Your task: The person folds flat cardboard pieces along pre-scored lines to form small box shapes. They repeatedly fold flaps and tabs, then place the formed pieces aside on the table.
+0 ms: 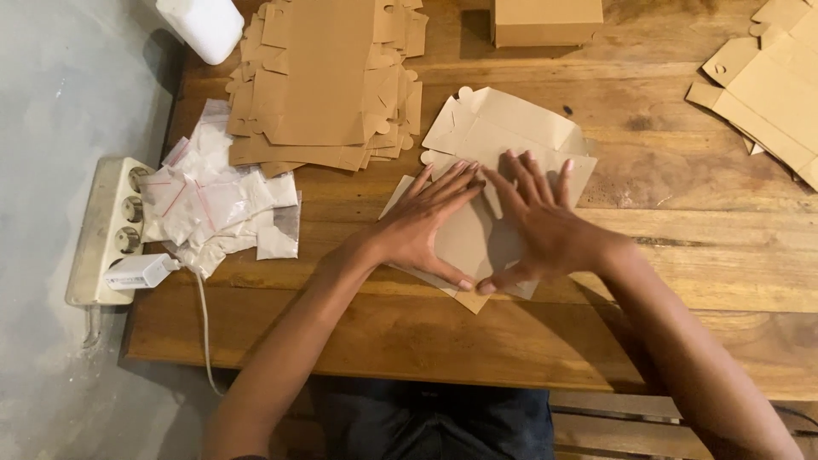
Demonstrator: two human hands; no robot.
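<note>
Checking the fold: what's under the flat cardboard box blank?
Both hands, left hand and right hand, press the cardboard blank onto the wooden table. Anything beneath it is hidden.

The wooden bench (682, 255) carries a flat cardboard blank (511, 140) at its middle, a stack of like blanks (328, 81) toward the back left, more blanks (767, 85) at the right edge and a folded cardboard box (545, 21) at the back. A heap of small clear plastic bags (217, 200) lies on its left end. Left of the bench, on the grey floor (51, 102), lies a white power strip (106, 226) with a white charger (136, 273) plugged in, and a white container (203, 25) shows at the bench's back left corner.
</note>
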